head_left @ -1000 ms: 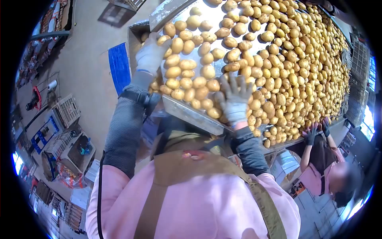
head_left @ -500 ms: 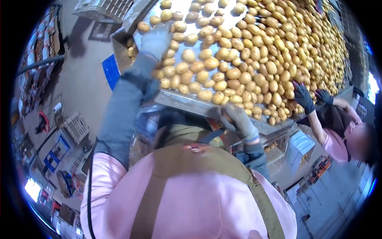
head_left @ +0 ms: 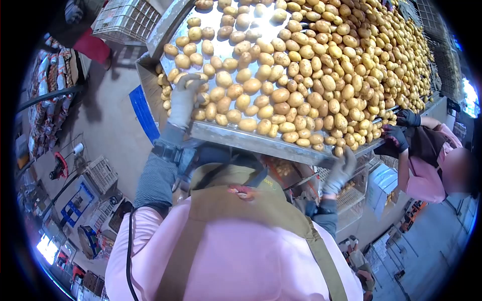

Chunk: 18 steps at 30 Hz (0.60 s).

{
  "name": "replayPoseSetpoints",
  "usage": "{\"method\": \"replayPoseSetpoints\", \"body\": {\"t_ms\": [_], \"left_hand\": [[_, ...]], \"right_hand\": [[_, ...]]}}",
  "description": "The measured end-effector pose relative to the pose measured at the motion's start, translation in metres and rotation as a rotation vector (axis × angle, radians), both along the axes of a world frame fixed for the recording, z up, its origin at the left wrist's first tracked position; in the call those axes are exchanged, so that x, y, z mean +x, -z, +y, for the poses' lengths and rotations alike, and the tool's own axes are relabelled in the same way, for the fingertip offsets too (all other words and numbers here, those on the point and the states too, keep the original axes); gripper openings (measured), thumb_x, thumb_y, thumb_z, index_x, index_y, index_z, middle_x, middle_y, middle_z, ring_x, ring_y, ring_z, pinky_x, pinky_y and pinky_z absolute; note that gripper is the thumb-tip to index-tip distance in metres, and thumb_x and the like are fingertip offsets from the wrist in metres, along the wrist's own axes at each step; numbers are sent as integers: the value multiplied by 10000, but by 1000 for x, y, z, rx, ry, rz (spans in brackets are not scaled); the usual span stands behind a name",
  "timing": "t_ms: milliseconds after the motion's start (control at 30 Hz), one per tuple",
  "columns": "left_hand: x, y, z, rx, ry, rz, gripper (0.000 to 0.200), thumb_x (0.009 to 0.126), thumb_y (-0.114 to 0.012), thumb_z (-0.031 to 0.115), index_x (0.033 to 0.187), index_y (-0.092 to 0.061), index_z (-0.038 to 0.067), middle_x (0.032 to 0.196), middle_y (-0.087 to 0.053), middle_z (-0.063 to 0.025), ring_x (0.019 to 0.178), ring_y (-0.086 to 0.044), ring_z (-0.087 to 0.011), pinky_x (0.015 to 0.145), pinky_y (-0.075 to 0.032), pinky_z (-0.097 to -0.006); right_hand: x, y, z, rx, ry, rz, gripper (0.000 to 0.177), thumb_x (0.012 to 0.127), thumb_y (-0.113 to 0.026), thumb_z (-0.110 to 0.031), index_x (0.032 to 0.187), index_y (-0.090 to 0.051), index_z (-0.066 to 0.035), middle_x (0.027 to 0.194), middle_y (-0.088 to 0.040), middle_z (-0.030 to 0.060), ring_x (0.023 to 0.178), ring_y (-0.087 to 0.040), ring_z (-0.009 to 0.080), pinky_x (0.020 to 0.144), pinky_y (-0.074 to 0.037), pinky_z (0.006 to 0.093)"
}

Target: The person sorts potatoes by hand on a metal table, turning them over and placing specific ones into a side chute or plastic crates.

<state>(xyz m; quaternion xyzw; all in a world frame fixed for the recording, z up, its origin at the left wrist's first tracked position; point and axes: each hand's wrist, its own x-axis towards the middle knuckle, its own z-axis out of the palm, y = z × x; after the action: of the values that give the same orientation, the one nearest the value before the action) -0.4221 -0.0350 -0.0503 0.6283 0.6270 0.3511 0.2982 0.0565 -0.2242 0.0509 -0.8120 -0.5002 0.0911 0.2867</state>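
Observation:
My left hand [head_left: 182,103], in a grey glove, rests at the near left corner of a metal sorting table [head_left: 236,138]. Its fingers are apart and curve over several yellow-brown potatoes [head_left: 217,94] lying beside it. My right hand [head_left: 342,173], also gloved, is at the table's front edge. Its fingers are stretched up, close to a potato [head_left: 338,151] at the rim. Nothing shows in its grasp. Potatoes spread thinly on the left of the table and lie thick on the right.
At the right, a co-worker [head_left: 427,175] in dark gloves reaches to the potatoes. White crates [head_left: 125,20] stand beyond the table's left side. Next to the left corner is a cardboard box [head_left: 148,75] with potatoes, and a blue panel [head_left: 143,114]. A person's red-clad leg [head_left: 93,47] shows at upper left.
My left hand has come back from further up the table to its near left corner. My right hand has moved right along the front edge, and its fingers have straightened.

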Motion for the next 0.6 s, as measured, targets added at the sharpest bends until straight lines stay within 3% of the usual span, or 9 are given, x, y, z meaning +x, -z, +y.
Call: {"method": "replayPoseSetpoints", "body": {"t_ms": [67, 133, 167, 200, 333, 367, 433, 467, 600], "left_hand": [[16, -31, 2, -488, -318, -573, 242, 908, -627, 25, 1139, -678, 77, 1166, -627, -81, 960, -630, -178, 771, -539, -310], [5, -1, 19, -191, -131, -347, 209, 928, -621, 42, 1129, -671, 68, 1127, -632, -70, 910, -619, -163, 734, -528, -303], [4, -2, 27, -192, -120, -367, 180, 949, -624, 82, 1122, -664, 52, 1042, -632, -52, 883, -608, -144, 716, -517, -291], [3, -4, 35, -194, -109, -386, 172, 970, -628, 123, 1116, -657, 37, 956, -632, -34, 856, -597, -126, 698, -505, -279], [7, -19, 48, -113, -234, -567, 227, 1034, -569, 255, 1054, -665, 50, 833, -593, 4, 724, -552, -83, 619, -467, -247], [10, -33, 42, -377, -385, -884, 273, 1046, -544, 294, 1031, -663, 48, 832, -606, -9, 669, -540, -85, 569, -450, -255], [3, -33, 26, -399, -413, -815, 380, 1037, -579, 442, 1008, -653, 70, 887, -559, 29, 820, -503, -55, 644, -436, -260], [-4, -12, 17, -275, -363, -520, 312, 1067, -510, 262, 1051, -635, -23, 806, -609, -36, 705, -586, -158, 576, -478, -320], [-4, 0, -6, -285, -421, -613, 311, 1072, -517, 247, 1107, -638, -37, 978, -668, -100, 910, -611, -161, 766, -504, -321]], "right_hand": [[-76, 13, 72, 2, -353, -76, 460, 918, -636, -27, 1371, -561, -20, 1400, -576, 173, 1253, -553, 308, 1106, -405, 418], [-138, 50, 142, -36, -581, -94, 664, 875, -730, -216, 1464, -467, -58, 1475, -498, 216, 1408, -424, 404, 1181, -295, 544], [-172, 43, 175, -320, -581, -307, 635, 926, -611, -365, 1467, -475, -62, 1508, -465, 213, 1432, -399, 380, 1204, -170, 605], [-177, 88, 197, -177, -628, -320, 696, 946, -559, -450, 1523, -406, -91, 1557, -429, 162, 1485, -329, 350, 1201, -90, 646], [-221, 108, 318, -12, -607, -474, 555, 1004, -504, -445, 1467, -494, -140, 1524, -474, 123, 1434, -405, 306, 1169, -217, 630], [-229, 110, 343, 54, -542, -449, 521, 1005, -510, -438, 1442, -516, -154, 1476, -526, 134, 1392, -454, 324, 1168, -256, 582], [-251, 62, 370, 222, -580, -236, 359, 911, -608, -327, 1208, -650, -129, 1191, -649, 138, 1154, -600, 322, 980, -423, 520], [-263, 57, 381, 196, -765, -303, 304, 861, -644, -262, 1133, -669, -127, 1018, -665, 120, 976, -644, 328, 817, -465, 485], [-336, 91, 378, -11, -1063, -469, 182, 892, -604, -214, 997, -739, -153, 1042, -685, 103, 1013, -667, 285, 810, -538, 433]]}}
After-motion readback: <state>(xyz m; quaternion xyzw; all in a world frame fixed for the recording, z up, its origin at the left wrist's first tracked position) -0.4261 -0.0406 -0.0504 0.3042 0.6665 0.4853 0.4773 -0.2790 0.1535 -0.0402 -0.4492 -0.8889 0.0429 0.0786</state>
